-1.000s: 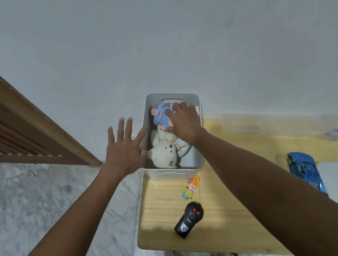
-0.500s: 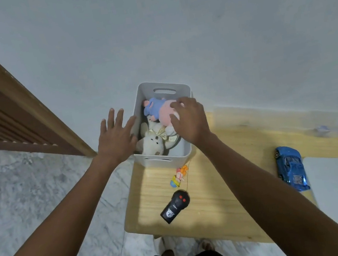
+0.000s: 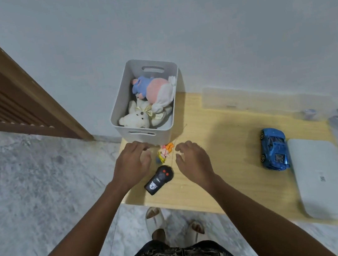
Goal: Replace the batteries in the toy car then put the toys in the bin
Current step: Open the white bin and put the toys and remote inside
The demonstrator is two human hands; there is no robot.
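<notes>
Small doll mid-frame between both empty, loosely curled grips, nearer left hand than right hand.

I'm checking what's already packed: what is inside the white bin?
The white bin holds a cream plush bunny in front and a blue-and-pink plush behind it. Whatever lies beneath them is covered.

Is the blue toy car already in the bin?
No, the blue toy car lies on the wooden table, well right of the bin.
</notes>
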